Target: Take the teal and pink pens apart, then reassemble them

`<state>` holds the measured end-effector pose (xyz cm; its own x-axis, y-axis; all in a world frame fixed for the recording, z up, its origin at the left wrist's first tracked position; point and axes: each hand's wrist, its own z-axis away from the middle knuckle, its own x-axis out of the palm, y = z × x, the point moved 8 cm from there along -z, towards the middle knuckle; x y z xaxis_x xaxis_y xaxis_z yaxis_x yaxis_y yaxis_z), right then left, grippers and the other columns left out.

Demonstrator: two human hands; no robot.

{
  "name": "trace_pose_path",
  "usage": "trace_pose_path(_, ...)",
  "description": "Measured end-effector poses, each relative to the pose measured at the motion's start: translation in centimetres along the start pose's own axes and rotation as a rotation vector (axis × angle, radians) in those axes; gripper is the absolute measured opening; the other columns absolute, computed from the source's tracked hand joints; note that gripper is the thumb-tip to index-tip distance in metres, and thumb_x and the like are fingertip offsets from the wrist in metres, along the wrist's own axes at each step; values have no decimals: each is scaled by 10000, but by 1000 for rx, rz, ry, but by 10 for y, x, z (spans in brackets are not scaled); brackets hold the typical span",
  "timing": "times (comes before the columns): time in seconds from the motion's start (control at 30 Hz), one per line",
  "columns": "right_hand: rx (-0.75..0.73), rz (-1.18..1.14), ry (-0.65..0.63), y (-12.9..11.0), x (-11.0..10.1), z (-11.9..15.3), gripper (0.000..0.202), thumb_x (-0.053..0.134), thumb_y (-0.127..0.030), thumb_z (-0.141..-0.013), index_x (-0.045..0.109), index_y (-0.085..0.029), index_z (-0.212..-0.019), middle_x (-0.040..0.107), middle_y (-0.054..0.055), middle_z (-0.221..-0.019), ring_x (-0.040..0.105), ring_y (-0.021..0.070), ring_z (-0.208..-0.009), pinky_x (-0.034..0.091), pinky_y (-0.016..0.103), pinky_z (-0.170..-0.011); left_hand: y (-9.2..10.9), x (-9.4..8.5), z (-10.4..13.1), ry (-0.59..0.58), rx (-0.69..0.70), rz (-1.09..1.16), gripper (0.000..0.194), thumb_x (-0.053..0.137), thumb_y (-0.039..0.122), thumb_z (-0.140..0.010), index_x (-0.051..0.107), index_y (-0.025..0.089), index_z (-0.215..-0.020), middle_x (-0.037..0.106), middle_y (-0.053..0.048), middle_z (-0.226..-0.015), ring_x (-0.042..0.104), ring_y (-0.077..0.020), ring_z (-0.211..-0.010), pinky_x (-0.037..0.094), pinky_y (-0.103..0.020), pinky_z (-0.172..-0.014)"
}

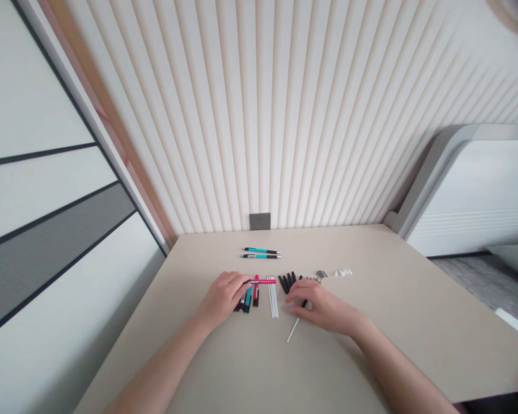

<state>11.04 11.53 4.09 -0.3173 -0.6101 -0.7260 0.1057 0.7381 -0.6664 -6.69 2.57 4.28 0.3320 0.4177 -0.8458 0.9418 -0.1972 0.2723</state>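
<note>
My left hand [225, 296] is closed on a pink pen barrel [267, 282], which points to the right above the table. Below that hand lie several blue, black and pink pen barrels [255, 294], partly covered by my fingers. White pen refills [273, 299] lie side by side between my two hands. My right hand [313, 302] is closed, somewhat blurred, with a thin white pen refill [292, 330] sticking out below its fingers and a black piece [304, 303] at the fingertips. Several black pen grips [287, 282] lie just beyond it.
Two assembled blue pens [261, 256] lie farther back on the beige table [224, 368]. Small metal parts [322, 273] and small white parts [343, 272] are grouped at the right. Behind the table stands a ribbed wall [259, 115] with a dark socket [259, 221].
</note>
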Motion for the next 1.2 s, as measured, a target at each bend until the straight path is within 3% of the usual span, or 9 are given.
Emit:
trace_pose_path(0.13,71,-47,196,3,-7,-3,251,462,-305,-964,630,-226,-1133,619,56,-966,577,155,-812,469,273,-733,9,2,1,-32,78,13,230,420,309,-995,614,185,-993,645,-38,-813,572,-173,-759,436,-304,-736)
trace_pose_path(0.3,22,-58,114,0,13,-8,392,508,-319,-945,507,-235,-1327,593,69,-1055,577,150,-807,471,278,-764,18,4,3,-73,136,73,166,458,274,-980,601,190,-961,651,-35,-844,574,-172,-789,423,-307,-766)
trace_pose_path(0.57,-48,-23,-18,-9,33,-13,281,411,-318,-994,627,-201,-1131,656,61,-930,585,176,-867,429,260,-784,22,5,5,-70,152,135,207,474,316,-970,610,184,-886,642,-44,-798,552,-176,-772,421,-325,-769)
trace_pose_path(0.87,-46,8,-49,-8,36,-15,314,384,-354,-1001,632,-176,-928,606,31,-799,530,145,-736,394,234,-697,16,-6,5,83,65,219,189,529,339,-943,615,190,-865,611,-22,-727,550,-158,-721,438,-283,-717)
trace_pose_path(1.2,-8,-11,-25,-4,33,-13,307,382,-338,-1001,643,-181,-959,620,36,-837,556,145,-770,401,226,-701,16,-4,5,56,42,241,145,529,312,-946,623,206,-976,650,-27,-806,573,-155,-763,460,-283,-761)
